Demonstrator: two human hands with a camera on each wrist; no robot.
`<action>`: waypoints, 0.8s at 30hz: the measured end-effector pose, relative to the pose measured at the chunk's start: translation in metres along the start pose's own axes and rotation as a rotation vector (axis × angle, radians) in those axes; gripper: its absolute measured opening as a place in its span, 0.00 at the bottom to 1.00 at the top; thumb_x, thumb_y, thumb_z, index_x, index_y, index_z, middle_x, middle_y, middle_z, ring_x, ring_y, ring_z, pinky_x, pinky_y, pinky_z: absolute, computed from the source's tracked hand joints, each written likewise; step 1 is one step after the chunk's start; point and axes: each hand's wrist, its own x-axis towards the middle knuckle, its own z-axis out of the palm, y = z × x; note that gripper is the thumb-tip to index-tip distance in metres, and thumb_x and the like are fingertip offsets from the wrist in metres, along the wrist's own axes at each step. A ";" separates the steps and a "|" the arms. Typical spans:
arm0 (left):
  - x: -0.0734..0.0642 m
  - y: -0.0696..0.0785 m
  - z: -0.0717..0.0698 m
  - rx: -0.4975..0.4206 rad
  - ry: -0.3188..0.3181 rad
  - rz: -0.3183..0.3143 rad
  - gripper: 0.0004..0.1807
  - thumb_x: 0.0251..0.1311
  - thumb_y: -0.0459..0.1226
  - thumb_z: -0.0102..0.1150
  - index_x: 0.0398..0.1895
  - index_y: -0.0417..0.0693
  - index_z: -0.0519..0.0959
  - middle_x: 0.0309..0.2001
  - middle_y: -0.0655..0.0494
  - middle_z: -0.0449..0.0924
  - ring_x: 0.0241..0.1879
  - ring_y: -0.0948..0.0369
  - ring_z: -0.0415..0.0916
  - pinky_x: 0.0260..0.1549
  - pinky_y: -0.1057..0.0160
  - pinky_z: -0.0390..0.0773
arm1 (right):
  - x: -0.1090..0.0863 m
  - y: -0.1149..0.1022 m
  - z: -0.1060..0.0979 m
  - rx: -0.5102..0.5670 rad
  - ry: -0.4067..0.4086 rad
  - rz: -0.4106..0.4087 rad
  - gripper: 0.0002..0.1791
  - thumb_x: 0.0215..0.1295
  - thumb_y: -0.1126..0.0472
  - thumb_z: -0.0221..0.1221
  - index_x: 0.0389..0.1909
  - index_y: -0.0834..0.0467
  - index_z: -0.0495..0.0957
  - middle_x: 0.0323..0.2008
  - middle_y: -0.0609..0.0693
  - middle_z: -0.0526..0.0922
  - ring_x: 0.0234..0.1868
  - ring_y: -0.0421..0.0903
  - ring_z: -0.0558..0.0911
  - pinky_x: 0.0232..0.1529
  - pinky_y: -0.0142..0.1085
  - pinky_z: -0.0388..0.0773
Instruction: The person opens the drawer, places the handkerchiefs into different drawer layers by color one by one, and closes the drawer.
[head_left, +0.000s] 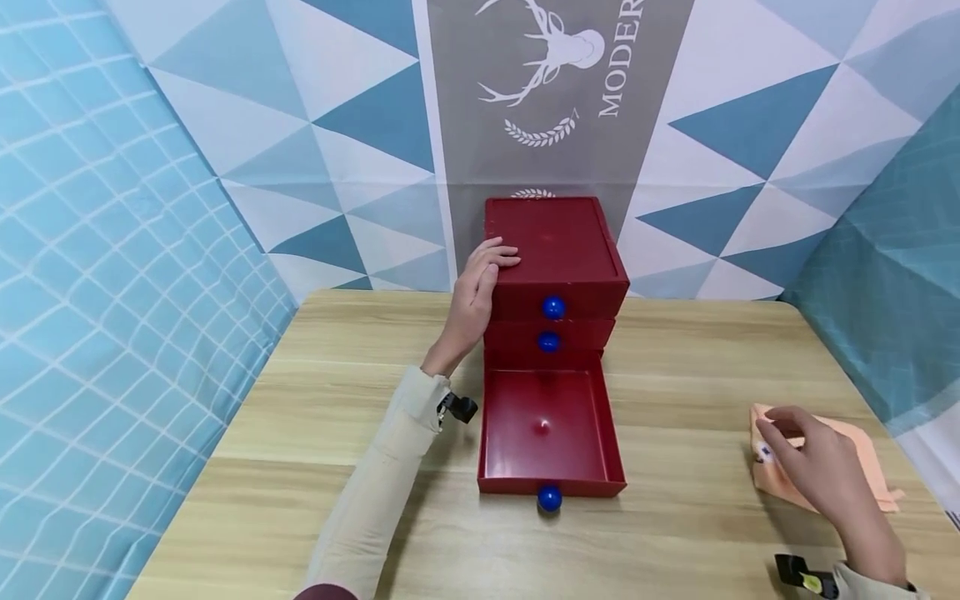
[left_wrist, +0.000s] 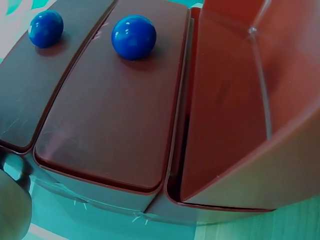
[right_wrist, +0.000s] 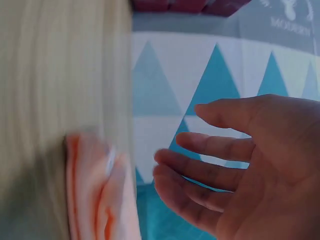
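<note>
A red drawer cabinet (head_left: 555,242) with blue round knobs stands against the back wall. Its bottom drawer (head_left: 543,425) is pulled out and holds nothing; the upper two are closed. My left hand (head_left: 476,287) rests on the cabinet's top left edge, fingers over the top. In the left wrist view, a bit of that hand (left_wrist: 12,207) shows at the left border beside the drawer fronts. My right hand (head_left: 817,462) hovers above a folded peach cloth (head_left: 862,442), fingers loosely bent. In the right wrist view, the right hand (right_wrist: 250,160) has a gap between it and the cloth (right_wrist: 102,190).
The wooden table (head_left: 337,375) carries the cabinet in the middle and the cloth on the right. Patterned fabric (head_left: 360,125) hangs behind, with blue checked fabric (head_left: 135,275) along the left side. The drawer's knob (head_left: 550,498) juts toward the front.
</note>
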 end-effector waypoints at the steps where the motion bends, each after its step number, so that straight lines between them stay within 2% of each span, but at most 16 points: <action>1: 0.001 0.006 -0.002 -0.010 0.002 -0.001 0.20 0.74 0.28 0.34 0.50 0.27 0.78 0.57 0.34 0.76 0.70 0.41 0.58 0.73 0.55 0.52 | 0.002 0.004 0.000 -0.014 -0.007 -0.005 0.22 0.72 0.54 0.57 0.51 0.72 0.76 0.43 0.70 0.83 0.38 0.59 0.85 0.33 0.51 0.80; 3: 0.002 0.012 -0.005 -0.024 0.006 -0.008 0.19 0.73 0.26 0.34 0.50 0.26 0.78 0.57 0.32 0.75 0.70 0.40 0.58 0.73 0.55 0.52 | 0.004 0.011 -0.001 -0.038 -0.024 -0.020 0.24 0.72 0.56 0.57 0.52 0.76 0.74 0.46 0.77 0.78 0.41 0.74 0.80 0.35 0.61 0.77; 4: 0.002 0.011 -0.006 -0.031 0.007 -0.014 0.19 0.73 0.27 0.34 0.51 0.26 0.78 0.58 0.33 0.74 0.71 0.41 0.57 0.73 0.55 0.52 | 0.005 0.015 -0.001 -0.052 -0.042 -0.021 0.25 0.72 0.56 0.58 0.53 0.77 0.73 0.48 0.79 0.77 0.42 0.75 0.79 0.36 0.63 0.75; 11: -0.006 0.009 -0.004 -0.070 0.017 -0.038 0.20 0.73 0.28 0.34 0.52 0.26 0.78 0.61 0.32 0.72 0.72 0.41 0.55 0.74 0.55 0.50 | 0.007 0.032 0.002 -0.150 -0.271 0.002 0.32 0.72 0.50 0.58 0.51 0.81 0.71 0.48 0.80 0.75 0.47 0.77 0.75 0.42 0.63 0.74; 13: -0.007 0.005 -0.002 -0.074 0.017 -0.027 0.20 0.73 0.27 0.34 0.52 0.26 0.78 0.61 0.32 0.72 0.72 0.40 0.54 0.74 0.54 0.50 | 0.005 0.032 0.004 -0.160 -0.287 0.012 0.31 0.72 0.50 0.58 0.51 0.80 0.72 0.48 0.80 0.75 0.48 0.78 0.74 0.43 0.64 0.73; 16: -0.008 -0.009 0.002 -0.071 0.017 -0.010 0.20 0.74 0.27 0.34 0.53 0.28 0.78 0.62 0.33 0.72 0.73 0.41 0.54 0.74 0.54 0.49 | 0.002 0.034 0.006 -0.160 -0.262 0.006 0.25 0.73 0.56 0.55 0.51 0.79 0.72 0.47 0.79 0.76 0.48 0.78 0.74 0.43 0.64 0.73; 20: -0.009 -0.026 0.005 -0.048 0.024 0.005 0.21 0.76 0.30 0.34 0.54 0.33 0.79 0.63 0.40 0.73 0.74 0.47 0.54 0.74 0.55 0.49 | -0.003 0.039 0.002 -0.110 -0.238 0.032 0.19 0.72 0.64 0.51 0.53 0.79 0.71 0.44 0.76 0.79 0.43 0.72 0.80 0.40 0.60 0.77; 24: -0.009 -0.029 0.004 -0.025 0.027 0.026 0.22 0.77 0.35 0.34 0.55 0.38 0.80 0.63 0.47 0.74 0.73 0.53 0.55 0.74 0.56 0.50 | -0.005 0.048 -0.005 -0.017 -0.256 0.136 0.24 0.71 0.69 0.47 0.61 0.82 0.59 0.32 0.62 0.84 0.30 0.53 0.85 0.29 0.43 0.81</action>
